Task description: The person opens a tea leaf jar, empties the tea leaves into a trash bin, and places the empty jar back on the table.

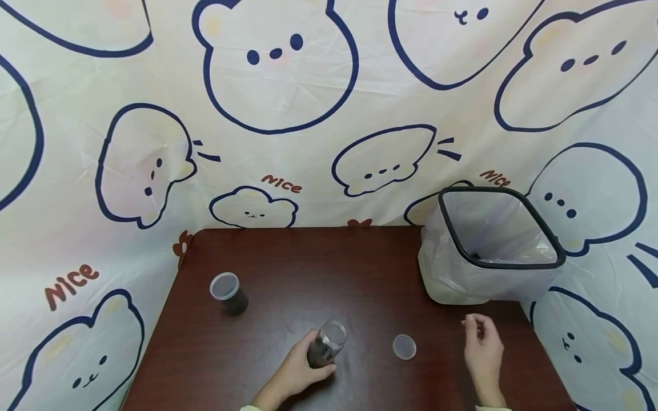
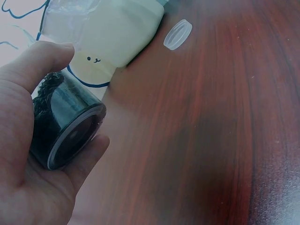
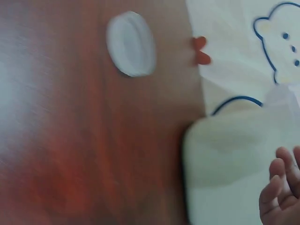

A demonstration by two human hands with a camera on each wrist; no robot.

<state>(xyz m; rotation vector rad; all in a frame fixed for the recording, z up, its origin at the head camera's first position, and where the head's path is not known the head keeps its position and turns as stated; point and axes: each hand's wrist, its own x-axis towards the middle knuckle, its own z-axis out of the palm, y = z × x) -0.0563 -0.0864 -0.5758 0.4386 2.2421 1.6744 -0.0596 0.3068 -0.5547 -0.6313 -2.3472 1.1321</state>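
My left hand (image 1: 300,368) grips a clear jar (image 1: 327,344) with dark contents, its lidless mouth facing up and tilted. In the left wrist view the jar (image 2: 68,124) shows its base and dark, crinkled bits inside, with the thumb and fingers around its side. My right hand (image 1: 483,348) hovers in front of the bin, its fingers loosely bent with nothing visible between them; the right wrist view shows only some fingers (image 3: 276,187) at the edge. Between the hands a round translucent lid (image 1: 404,347) lies on the table.
A bin (image 1: 452,285) with a dark rim and a plastic liner stands at the table's back right corner. Another jar (image 1: 233,299) with a pale lid and dark contents stands at the left on the brown table (image 1: 334,268). A patterned cloth (image 1: 277,154) hangs behind.
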